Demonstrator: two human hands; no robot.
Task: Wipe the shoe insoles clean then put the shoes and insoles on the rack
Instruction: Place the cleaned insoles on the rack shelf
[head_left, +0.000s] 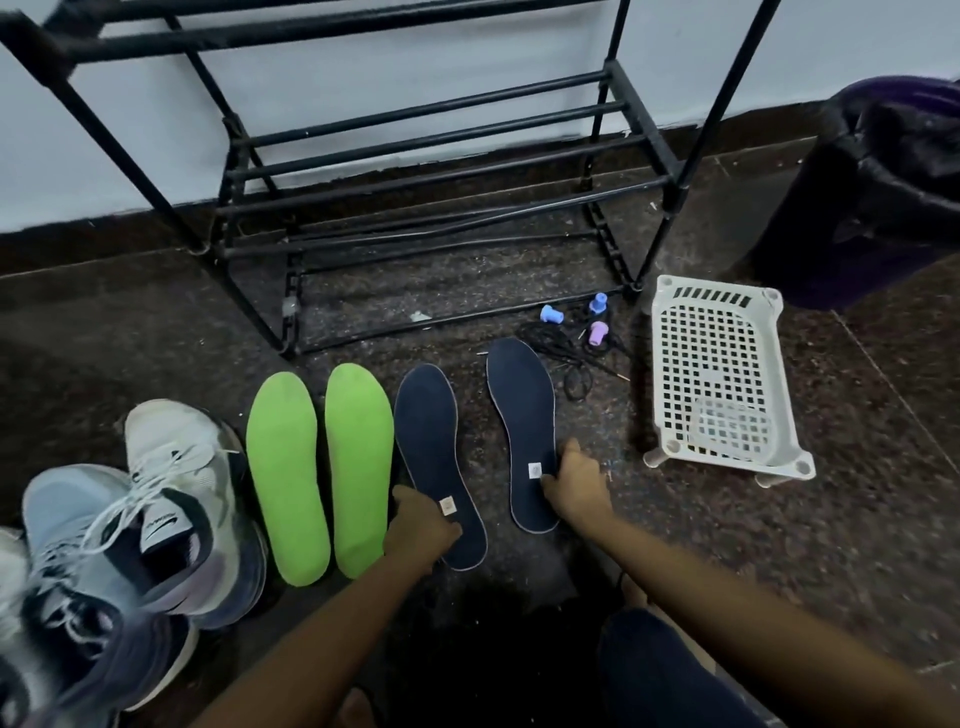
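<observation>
Two green insoles (283, 473) (358, 462) and two navy insoles lie side by side on the dark floor. My left hand (418, 530) grips the heel end of the left navy insole (431, 441). My right hand (576, 488) pinches the right edge of the right navy insole (519, 415) near its heel. Several grey and white sneakers (171, 499) stand at the left. The black metal shoe rack (415, 171) stands behind the insoles, with nothing on its bars.
A white perforated plastic basket (722, 379) lies upside down at the right. Black laces (561, 348) and small blue and purple plastic pieces (597, 332) lie by the rack's foot. A dark lined bin (883, 182) stands at the far right.
</observation>
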